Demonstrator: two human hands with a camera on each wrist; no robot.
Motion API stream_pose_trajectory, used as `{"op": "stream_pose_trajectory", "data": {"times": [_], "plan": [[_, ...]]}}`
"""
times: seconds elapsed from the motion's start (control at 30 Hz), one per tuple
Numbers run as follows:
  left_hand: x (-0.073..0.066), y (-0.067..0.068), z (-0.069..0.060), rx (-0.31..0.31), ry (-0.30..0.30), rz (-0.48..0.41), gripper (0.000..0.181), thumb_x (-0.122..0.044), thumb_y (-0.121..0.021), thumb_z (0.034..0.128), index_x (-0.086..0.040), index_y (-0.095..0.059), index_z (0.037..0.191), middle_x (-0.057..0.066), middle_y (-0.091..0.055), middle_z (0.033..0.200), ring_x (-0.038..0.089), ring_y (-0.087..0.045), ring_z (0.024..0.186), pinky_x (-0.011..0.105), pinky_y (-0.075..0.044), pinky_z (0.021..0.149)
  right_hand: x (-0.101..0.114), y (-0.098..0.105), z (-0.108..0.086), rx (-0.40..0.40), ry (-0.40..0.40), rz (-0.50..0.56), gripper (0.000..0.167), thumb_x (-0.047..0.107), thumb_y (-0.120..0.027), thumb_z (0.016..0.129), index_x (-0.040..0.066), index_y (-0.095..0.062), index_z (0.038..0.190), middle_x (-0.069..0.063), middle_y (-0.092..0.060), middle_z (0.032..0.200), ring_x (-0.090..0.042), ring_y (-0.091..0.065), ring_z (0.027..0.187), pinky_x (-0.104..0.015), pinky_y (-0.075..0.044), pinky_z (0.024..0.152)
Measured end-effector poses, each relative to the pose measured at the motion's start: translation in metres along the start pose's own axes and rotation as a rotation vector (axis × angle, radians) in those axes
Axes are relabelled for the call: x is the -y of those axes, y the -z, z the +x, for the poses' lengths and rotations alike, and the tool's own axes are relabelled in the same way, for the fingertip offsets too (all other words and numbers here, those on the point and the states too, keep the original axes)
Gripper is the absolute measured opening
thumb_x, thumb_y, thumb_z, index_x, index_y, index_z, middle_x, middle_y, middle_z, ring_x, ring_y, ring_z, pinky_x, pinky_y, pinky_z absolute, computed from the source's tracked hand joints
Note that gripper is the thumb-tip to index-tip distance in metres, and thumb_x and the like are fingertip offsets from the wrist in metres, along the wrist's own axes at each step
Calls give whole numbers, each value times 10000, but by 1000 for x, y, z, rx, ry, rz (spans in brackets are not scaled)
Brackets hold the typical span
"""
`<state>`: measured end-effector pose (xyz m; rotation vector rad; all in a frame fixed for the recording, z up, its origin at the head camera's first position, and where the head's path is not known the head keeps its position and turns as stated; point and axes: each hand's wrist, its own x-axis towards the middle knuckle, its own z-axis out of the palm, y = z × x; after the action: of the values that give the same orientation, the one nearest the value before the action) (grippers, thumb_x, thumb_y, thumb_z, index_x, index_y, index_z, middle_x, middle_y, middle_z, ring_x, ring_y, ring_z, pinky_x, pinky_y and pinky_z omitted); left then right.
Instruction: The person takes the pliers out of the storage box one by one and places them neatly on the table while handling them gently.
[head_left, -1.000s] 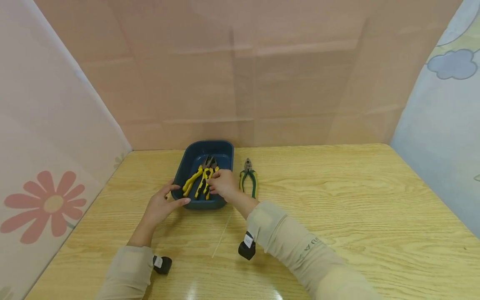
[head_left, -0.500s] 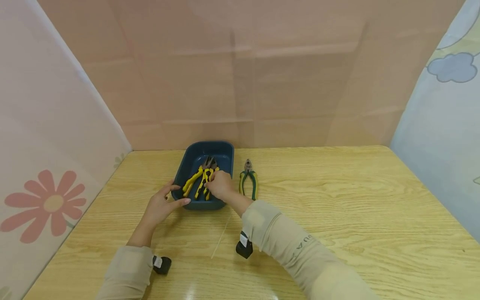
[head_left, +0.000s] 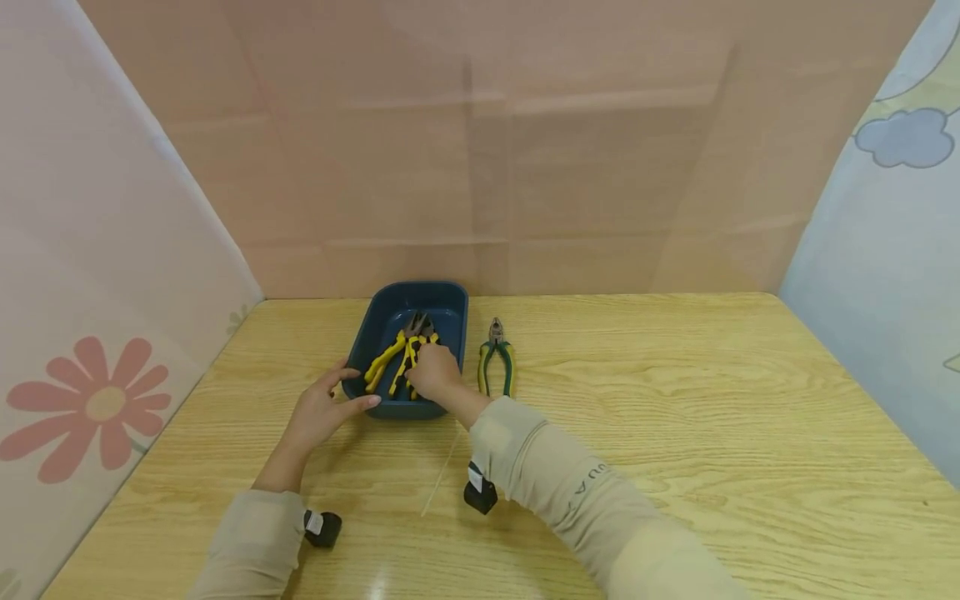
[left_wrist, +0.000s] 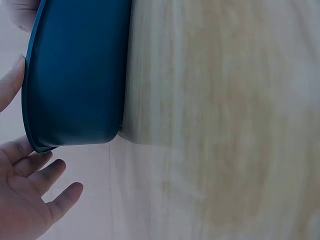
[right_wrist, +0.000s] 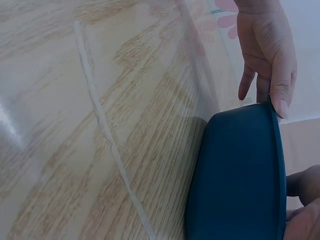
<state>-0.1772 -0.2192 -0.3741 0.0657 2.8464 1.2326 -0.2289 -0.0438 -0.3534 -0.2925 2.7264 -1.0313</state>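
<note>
Left grip (head_left: 318,418), loosely spread, holds the tray (head_left: 411,411) at one corner

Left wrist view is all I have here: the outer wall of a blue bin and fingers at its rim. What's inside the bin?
Observer: Pliers with yellow-and-black handles lie in the blue bin, as the head view shows.
Reviewer: Any tool outside it?
Observer: Yes, green-and-yellow pliers lie on the table, to the right of the bin.
Reviewer: And where is the right hand?
Observer: The right hand reaches over the bin onto the handles; its fingertips are hidden, so I can't tell its grip.
</note>
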Motion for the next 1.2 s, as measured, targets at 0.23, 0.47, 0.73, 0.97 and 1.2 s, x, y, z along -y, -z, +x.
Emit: {"op": "stream_pose_trajectory", "data": {"times": [0.23,0.47,0.73,0.97,1.2], "plan": [[-2,1,0,-3,-7,17,740,-515,-618,709,-24,-426,1227,119,-166,1413,453,-277,1162,537,-330,864,2,-3,3,39,18,-83,402,153,-562,846,105,-425,470,15,-307,392,-100,-317,332,-201,-301,354],[-2,2,-2,-7,-8,18,752,-515,-621,707,-12,-424,1230,132,-172,1409,453,-286,1156,528,-331,869,6,-3,2,58,18,-158,357,141,-543,852,96,-470,505,9,-368,436,-115,-393,393,-206,-331,394],[-2,2,-4,-1,3,17,750,-521,-618,706,-23,-422,1232,118,-166,1414,451,-283,1159,528,-336,864,6,-8,8,87,-14,-153,323,114,-537,849,82,-486,532,-7,-383,458,-129,-433,422,-219,-362,407],[-4,2,-4,3,1,15,750,-525,-618,705,-29,-423,1233,105,-161,1417,451,-273,1165,537,-333,861,-1,-15,25,109,-40,-111,286,118,-556,841,58,-546,562,-47,-463,504,-165,-488,469,-261,-420,467],[-5,1,-4,2,0,31,747,-530,-613,704,-30,-429,1228,107,-166,1416,451,-284,1158,537,-342,850,5,-9,18,81,-89,-107,278,161,-582,832,77,-535,571,-16,-439,511,-140,-478,489,-230,-396,477]]}}
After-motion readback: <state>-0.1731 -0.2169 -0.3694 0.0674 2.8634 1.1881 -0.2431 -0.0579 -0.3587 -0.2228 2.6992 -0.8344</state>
